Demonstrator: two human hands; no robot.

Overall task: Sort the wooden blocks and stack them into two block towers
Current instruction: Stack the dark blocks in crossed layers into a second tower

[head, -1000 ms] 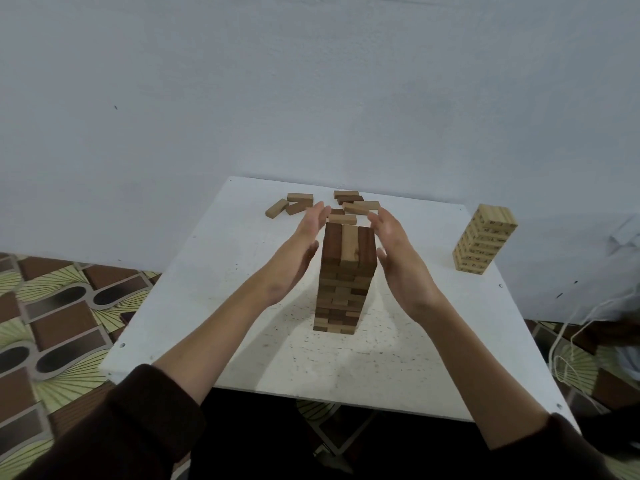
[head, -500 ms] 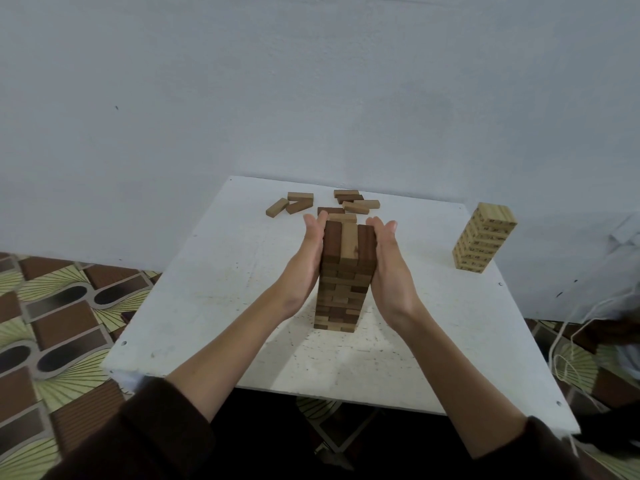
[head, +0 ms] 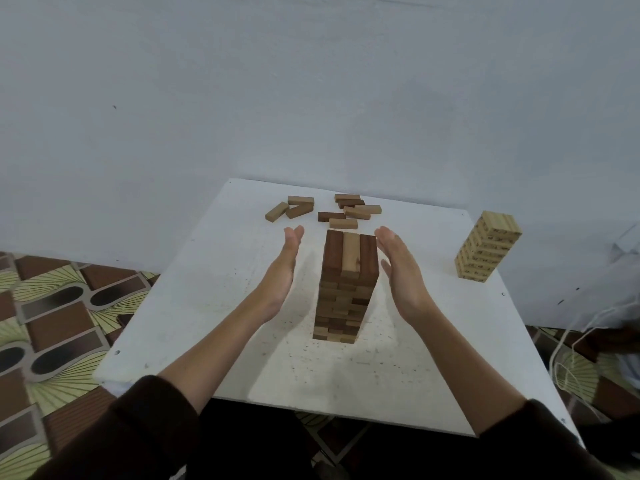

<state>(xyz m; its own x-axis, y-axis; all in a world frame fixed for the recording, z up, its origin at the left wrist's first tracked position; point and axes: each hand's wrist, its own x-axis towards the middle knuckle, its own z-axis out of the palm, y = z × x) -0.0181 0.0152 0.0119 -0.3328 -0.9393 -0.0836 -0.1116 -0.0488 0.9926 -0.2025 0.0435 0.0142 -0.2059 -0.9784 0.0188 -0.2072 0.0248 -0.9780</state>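
Note:
A tall tower of dark and light brown blocks (head: 346, 282) stands in the middle of the white table (head: 214, 289). My left hand (head: 282, 271) is held flat and upright to the tower's left, a clear gap away from it. My right hand (head: 398, 268) is flat on the tower's right side, close to it but apart. Neither hand holds anything. A second tower of pale printed blocks (head: 486, 251) stands at the table's right edge. Several loose brown blocks (head: 339, 211) lie at the far side of the table.
A grey wall rises right behind the table. Patterned floor tiles (head: 52, 306) show on the left. White cords (head: 571, 348) and dark objects lie on the floor to the right. The near part of the table top is bare and speckled.
Half a second ago both palms pressed against the brown tower's sides. Now both hands have pulled outward and away from it; the tower stands on its own.

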